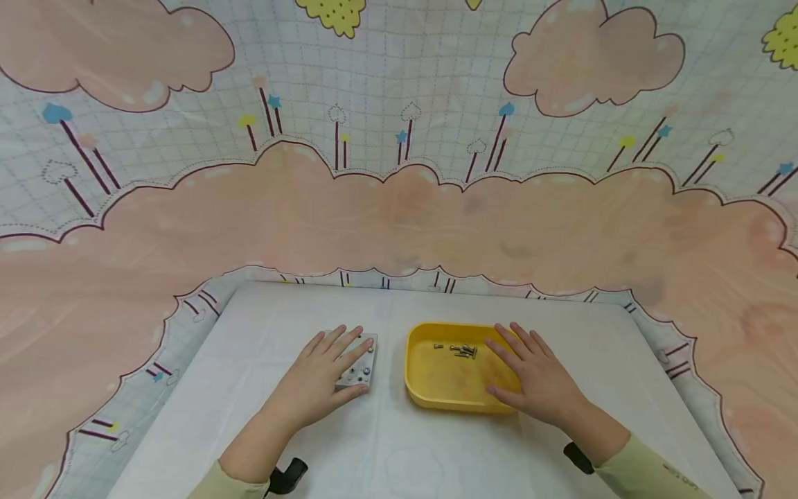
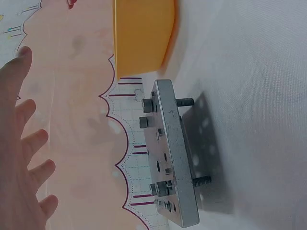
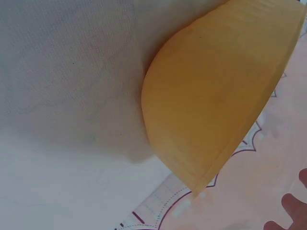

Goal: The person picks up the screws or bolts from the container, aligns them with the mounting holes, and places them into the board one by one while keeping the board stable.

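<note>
My left hand hovers with its fingers spread over a metal plate, covering the plate's left part in the head view. In the left wrist view that plate carries several bolts and has drilled holes; threaded bolt ends stick out from its underside. My right hand, fingers also fanned out, is over the right end of a yellow tray and hides part of its rim. A small group of metal screws lies inside the tray. Neither hand holds anything.
A white cloth covers the table, with the plate to the left of the tray. Behind the table hangs a patterned curtain with clouds. A black strap piece shows at the left wrist, another at the right.
</note>
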Available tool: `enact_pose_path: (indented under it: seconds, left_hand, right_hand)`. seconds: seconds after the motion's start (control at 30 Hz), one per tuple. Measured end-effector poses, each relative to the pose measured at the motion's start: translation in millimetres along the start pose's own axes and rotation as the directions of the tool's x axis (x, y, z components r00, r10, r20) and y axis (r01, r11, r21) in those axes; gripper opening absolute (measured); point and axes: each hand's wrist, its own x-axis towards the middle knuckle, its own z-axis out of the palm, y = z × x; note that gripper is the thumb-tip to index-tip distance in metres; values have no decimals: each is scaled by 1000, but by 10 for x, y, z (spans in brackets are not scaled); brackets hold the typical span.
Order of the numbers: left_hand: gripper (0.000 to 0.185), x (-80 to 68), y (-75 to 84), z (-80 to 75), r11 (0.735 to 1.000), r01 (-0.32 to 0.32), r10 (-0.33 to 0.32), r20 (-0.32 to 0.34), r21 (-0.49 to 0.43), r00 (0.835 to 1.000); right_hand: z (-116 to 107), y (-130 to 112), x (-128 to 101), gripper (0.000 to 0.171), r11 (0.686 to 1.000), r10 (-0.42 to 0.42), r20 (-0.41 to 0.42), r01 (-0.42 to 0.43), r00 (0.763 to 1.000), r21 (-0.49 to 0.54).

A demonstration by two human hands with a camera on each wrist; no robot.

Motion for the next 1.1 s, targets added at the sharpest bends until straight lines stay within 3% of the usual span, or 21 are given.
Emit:
enact_pose_path:
  seconds: [0.53, 0.7, 0.9, 1.1]
  left_hand:
    - [77, -40, -100, 49, 996, 61, -65, -54, -71, 996]
    - [81, -67, -170, 43, 990, 97, -103, -50, -105, 993]
    - [82, -100, -248, 38, 986, 120, -124, -25, -117, 992]
    - [82, -141, -327, 90, 975, 153, -158, -19, -162, 987]
  right_hand:
    - [-54, -14, 89, 67, 997, -36, -27, 37, 999, 62]
    - [-82, -38, 155, 63, 993, 16, 50, -22, 999, 120]
    - [-105, -63, 243, 51, 970, 110, 183, -146, 977, 193]
    - [-116, -49, 319, 35, 954, 107, 226, -164, 968, 252]
